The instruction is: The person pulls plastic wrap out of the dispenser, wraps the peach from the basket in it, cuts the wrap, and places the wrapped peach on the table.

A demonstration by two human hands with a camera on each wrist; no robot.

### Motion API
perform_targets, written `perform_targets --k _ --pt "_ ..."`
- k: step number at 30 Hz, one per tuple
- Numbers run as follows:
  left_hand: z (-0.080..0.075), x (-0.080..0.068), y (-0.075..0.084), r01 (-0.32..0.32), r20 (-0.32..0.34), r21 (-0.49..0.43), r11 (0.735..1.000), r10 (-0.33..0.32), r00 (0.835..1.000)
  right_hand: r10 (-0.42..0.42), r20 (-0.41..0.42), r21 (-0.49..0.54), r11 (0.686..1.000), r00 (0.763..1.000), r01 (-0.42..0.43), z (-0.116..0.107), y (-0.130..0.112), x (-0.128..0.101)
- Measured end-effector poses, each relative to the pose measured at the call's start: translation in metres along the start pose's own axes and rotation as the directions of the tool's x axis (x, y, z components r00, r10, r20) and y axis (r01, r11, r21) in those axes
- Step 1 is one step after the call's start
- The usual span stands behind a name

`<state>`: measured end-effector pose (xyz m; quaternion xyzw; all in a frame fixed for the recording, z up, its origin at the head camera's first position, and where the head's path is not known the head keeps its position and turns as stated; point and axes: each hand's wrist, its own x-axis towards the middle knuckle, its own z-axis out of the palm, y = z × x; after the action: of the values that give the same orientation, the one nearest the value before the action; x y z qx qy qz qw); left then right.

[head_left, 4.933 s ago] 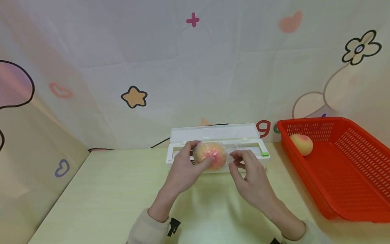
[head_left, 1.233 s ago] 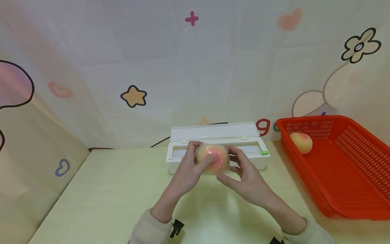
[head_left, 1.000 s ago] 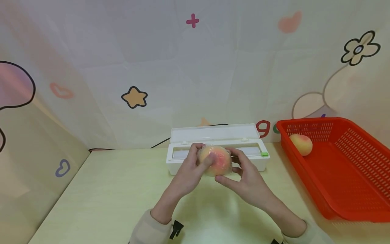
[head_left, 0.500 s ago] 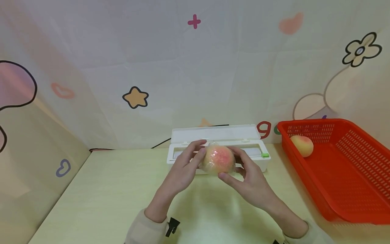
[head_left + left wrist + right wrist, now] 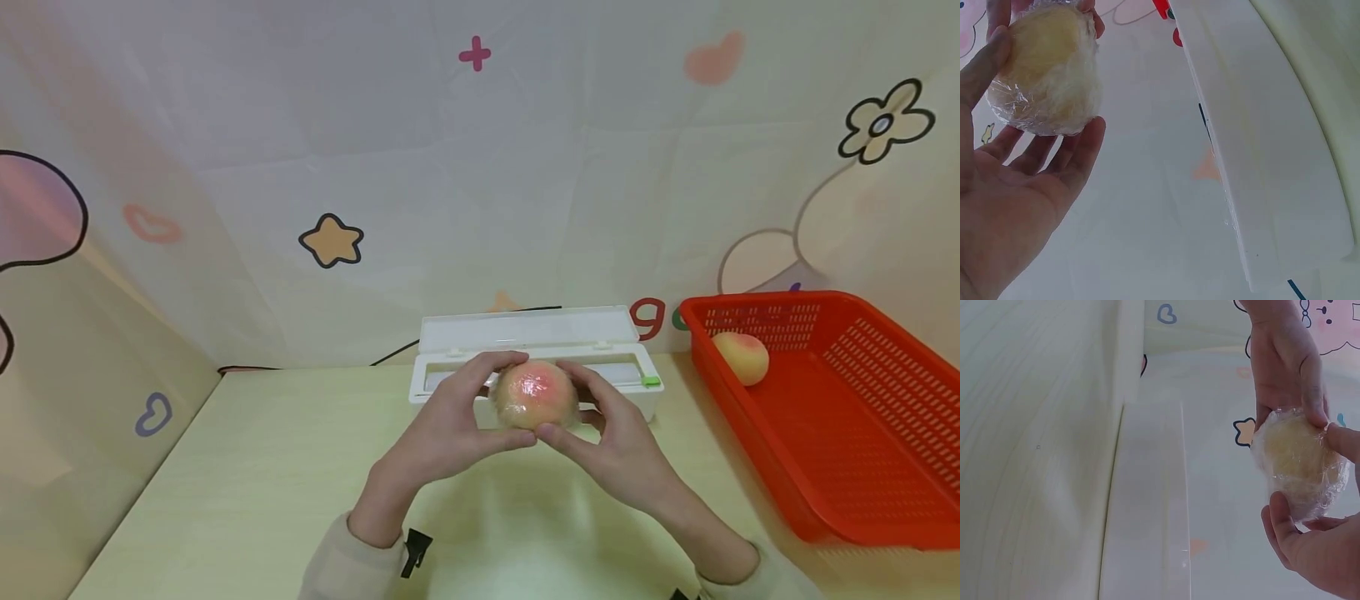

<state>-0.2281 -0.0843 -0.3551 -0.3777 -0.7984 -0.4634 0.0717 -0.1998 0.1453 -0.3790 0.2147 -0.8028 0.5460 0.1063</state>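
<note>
Both hands hold a yellow-pink peach (image 5: 536, 393) wrapped in clear cling film, raised in front of the white dispenser box. My left hand (image 5: 442, 429) grips it from the left, fingers at its top and thumb along its lower edge. From the right, my right hand (image 5: 622, 450) grips it, with the thumb at the bottom close to the left thumb. Bunched film shows on the pale underside of the peach (image 5: 1047, 69) in the left wrist view. The right wrist view has fingers of both hands around the wrapped peach (image 5: 1297, 456).
Behind the hands, the white cling film box (image 5: 645, 404) stands with its lid (image 5: 525, 327) raised, a roll inside and a green slider (image 5: 651, 381) at right. A red plastic basket (image 5: 795, 492) on the right holds another peach (image 5: 741, 358). A patterned cloth backs the table.
Earlier my right hand was apart from the peach, near loose film; now it grips it. My left thumb has moved from the peach's front down to its lower edge. The peach has shifted slightly right.
</note>
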Motion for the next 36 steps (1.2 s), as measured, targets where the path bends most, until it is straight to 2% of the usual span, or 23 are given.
perform_targets --k 6,9,17,25,29,32,36 --pt "-0.0039 -0.0008 0.0012 0.056 -0.032 -0.023 0.998 -0.057 0.998 -0.02 0.023 0.084 0.996 1.0 0.018 -0.0031 0.0009 0.0002" --pt "-0.0055 -0.0008 0.0018 0.063 -0.041 -0.038 0.997 -0.064 0.997 -0.047 0.034 0.119 0.992 0.998 0.042 -0.0047 0.0004 -0.0003" --pt "-0.0046 0.0002 0.0015 0.04 -0.043 -0.014 0.999 -0.04 0.998 -0.081 -0.012 0.132 0.988 0.997 0.082 -0.0035 0.0005 0.0018" --pt "-0.0013 -0.0003 0.004 0.084 -0.089 -0.02 0.996 -0.086 0.992 -0.057 -0.042 0.161 0.985 0.998 0.063 -0.0006 -0.0025 0.0018" --pt "-0.0029 0.0004 0.0049 0.097 -0.109 -0.035 0.995 -0.101 0.989 -0.101 -0.038 0.199 0.974 0.994 0.107 -0.0006 -0.0028 0.0004" --pt "-0.0035 0.0012 0.0049 0.1 -0.109 -0.04 0.994 -0.104 0.989 -0.117 -0.043 0.222 0.967 0.992 0.123 -0.0005 -0.0026 0.0001" --pt "-0.0022 0.0012 0.0054 0.113 -0.092 -0.036 0.993 -0.116 0.989 -0.079 -0.071 0.208 0.974 0.994 0.093 -0.0007 -0.0031 0.0005"
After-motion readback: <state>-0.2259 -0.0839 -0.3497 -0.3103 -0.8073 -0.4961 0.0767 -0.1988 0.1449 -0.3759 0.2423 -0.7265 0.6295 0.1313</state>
